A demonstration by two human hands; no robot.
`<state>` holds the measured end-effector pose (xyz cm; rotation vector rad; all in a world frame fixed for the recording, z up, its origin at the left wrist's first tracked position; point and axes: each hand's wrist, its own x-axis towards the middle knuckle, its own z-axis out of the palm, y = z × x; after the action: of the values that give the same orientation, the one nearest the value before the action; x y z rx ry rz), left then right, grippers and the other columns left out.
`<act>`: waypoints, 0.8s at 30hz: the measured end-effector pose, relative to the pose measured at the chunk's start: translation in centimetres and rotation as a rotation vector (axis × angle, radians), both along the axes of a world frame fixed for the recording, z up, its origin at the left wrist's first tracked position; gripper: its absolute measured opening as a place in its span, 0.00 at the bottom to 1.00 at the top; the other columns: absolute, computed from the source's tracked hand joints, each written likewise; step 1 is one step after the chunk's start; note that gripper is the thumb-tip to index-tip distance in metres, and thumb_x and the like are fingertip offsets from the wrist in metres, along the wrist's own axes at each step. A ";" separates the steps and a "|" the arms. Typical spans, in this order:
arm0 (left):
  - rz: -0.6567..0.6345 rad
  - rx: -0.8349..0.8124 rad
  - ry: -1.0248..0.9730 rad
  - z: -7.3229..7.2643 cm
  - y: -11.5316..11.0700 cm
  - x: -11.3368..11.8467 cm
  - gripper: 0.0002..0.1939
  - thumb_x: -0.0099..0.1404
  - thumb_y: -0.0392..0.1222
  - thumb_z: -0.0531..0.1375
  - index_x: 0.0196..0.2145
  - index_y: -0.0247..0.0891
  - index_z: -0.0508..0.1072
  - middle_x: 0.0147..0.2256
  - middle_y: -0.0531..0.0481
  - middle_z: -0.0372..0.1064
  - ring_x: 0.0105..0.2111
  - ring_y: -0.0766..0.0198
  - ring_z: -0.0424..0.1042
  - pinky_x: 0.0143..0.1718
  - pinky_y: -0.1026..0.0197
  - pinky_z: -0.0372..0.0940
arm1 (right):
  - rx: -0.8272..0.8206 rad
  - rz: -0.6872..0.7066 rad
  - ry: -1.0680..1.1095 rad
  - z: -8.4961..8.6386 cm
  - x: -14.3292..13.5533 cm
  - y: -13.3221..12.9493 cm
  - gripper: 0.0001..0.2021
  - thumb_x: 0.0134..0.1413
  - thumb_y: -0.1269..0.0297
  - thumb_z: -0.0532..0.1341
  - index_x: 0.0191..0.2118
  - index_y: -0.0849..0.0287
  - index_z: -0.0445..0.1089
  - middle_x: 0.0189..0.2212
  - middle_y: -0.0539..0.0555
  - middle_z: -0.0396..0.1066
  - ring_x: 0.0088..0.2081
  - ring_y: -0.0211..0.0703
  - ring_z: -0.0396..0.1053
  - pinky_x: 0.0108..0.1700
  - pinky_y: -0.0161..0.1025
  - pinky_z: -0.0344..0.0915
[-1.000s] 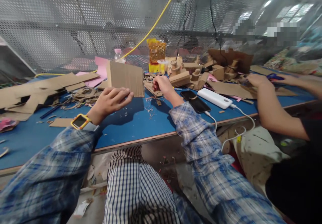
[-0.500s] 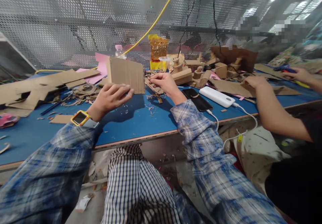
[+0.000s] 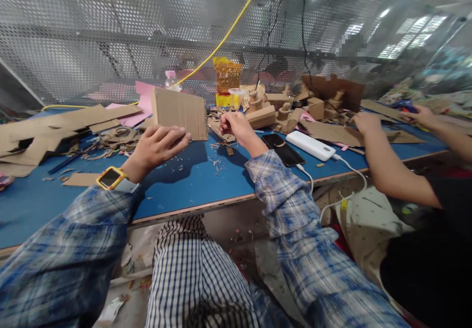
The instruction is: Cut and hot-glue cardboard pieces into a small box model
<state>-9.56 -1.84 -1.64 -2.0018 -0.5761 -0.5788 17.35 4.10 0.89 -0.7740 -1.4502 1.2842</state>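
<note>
A flat, upright cardboard box (image 3: 180, 114) stands on the blue table, its plain front facing me. My left hand (image 3: 157, 146), with a yellow-framed watch on the wrist, holds the box at its lower left, fingers together and bent over the front; the thumb is hidden. Just beyond the box's right edge is my right hand (image 3: 236, 125), its fingers curled in and thumb against them. Whatever may be in that pinch is too small to make out. Below it lie thin cardboard shreds (image 3: 217, 163) and a small scrap.
Cut cardboard sheets (image 3: 55, 126) and scraps lie left. A black phone (image 3: 283, 150) and white power bank (image 3: 310, 144), both with cables, lie right. Behind are a yellow snack bag (image 3: 227, 79) and cardboard pieces. A co-worker's arms (image 3: 383, 156) reach over the table at right.
The fingers of my right hand have curled in more, still beside the box's right edge. My left hand stays on the box. The whole view has shifted slightly.
</note>
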 end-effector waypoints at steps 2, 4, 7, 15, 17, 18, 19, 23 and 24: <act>-0.043 -0.001 -0.021 -0.1 0.3 -0.1 0.23 0.72 0.32 0.55 0.60 0.49 0.69 0.48 0.46 0.76 0.43 0.59 0.73 0.40 0.56 0.62 | 0.002 0.027 -0.008 0.0 0.0 0.1 0.23 0.68 0.69 0.54 0.18 0.58 0.57 0.14 0.42 0.54 0.19 0.30 0.60 0.26 0.28 0.61; -0.067 0.007 -0.034 -0.2 0.5 -0.3 0.24 0.72 0.33 0.55 0.62 0.49 0.67 0.48 0.46 0.76 0.41 0.60 0.73 0.40 0.56 0.61 | 0.003 0.032 -0.020 -0.1 0.0 0.3 0.24 0.69 0.64 0.55 0.19 0.57 0.57 0.14 0.43 0.55 0.19 0.31 0.60 0.27 0.29 0.62; -0.068 0.019 -0.038 -0.3 0.8 -0.5 0.25 0.72 0.33 0.55 0.64 0.50 0.65 0.47 0.46 0.76 0.39 0.61 0.72 0.39 0.56 0.61 | -0.005 0.009 -0.023 -0.2 0.2 0.5 0.18 0.66 0.61 0.59 0.24 0.59 0.66 0.19 0.46 0.66 0.25 0.32 0.67 0.30 0.29 0.65; -0.021 -0.114 -0.083 -0.5 0.8 -0.5 0.22 0.72 0.34 0.55 0.60 0.51 0.67 0.47 0.45 0.76 0.41 0.58 0.73 0.40 0.54 0.63 | 0.033 -0.011 -0.080 -0.4 0.6 0.7 0.04 0.60 0.70 0.62 0.35 0.59 0.75 0.36 0.53 0.78 0.40 0.37 0.75 0.42 0.35 0.71; 0.044 -0.079 -0.034 -0.4 0.6 -0.3 0.21 0.72 0.34 0.55 0.59 0.49 0.68 0.47 0.45 0.76 0.42 0.58 0.73 0.40 0.54 0.63 | 0.042 -0.016 -0.101 -0.5 0.6 0.8 0.04 0.58 0.71 0.62 0.36 0.59 0.75 0.36 0.54 0.78 0.41 0.37 0.75 0.43 0.36 0.72; 0.075 -0.045 -0.012 -0.4 0.5 -0.2 0.20 0.72 0.34 0.54 0.59 0.49 0.68 0.47 0.45 0.76 0.41 0.58 0.73 0.40 0.54 0.63 | 0.048 -0.018 -0.105 -0.6 0.6 0.9 0.04 0.57 0.72 0.63 0.37 0.59 0.75 0.36 0.53 0.78 0.41 0.38 0.75 0.44 0.36 0.72; 0.079 -0.004 0.005 -0.3 0.4 0.0 0.19 0.72 0.34 0.55 0.58 0.48 0.68 0.46 0.45 0.76 0.41 0.58 0.72 0.40 0.55 0.63 | 0.056 -0.020 -0.103 -0.7 0.6 0.9 0.04 0.55 0.72 0.64 0.36 0.59 0.75 0.36 0.53 0.78 0.42 0.38 0.75 0.44 0.36 0.72; 0.104 0.035 0.024 -0.3 0.3 0.2 0.18 0.72 0.33 0.55 0.57 0.47 0.68 0.45 0.46 0.75 0.40 0.59 0.71 0.38 0.56 0.62 | 0.076 -0.019 -0.067 -0.9 0.7 1.0 0.06 0.50 0.72 0.67 0.36 0.58 0.75 0.36 0.52 0.77 0.42 0.39 0.75 0.42 0.36 0.72; 0.115 0.010 0.017 -0.4 0.4 0.2 0.19 0.72 0.33 0.55 0.57 0.48 0.68 0.45 0.46 0.75 0.40 0.59 0.71 0.39 0.55 0.62 | 0.076 -0.018 -0.059 -0.9 0.7 0.9 0.07 0.49 0.72 0.68 0.36 0.58 0.74 0.36 0.51 0.77 0.41 0.38 0.75 0.42 0.35 0.72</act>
<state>-9.32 -1.47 -2.04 -1.9478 -0.6719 -0.4934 18.04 5.04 0.03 -0.7782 -1.5274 1.1947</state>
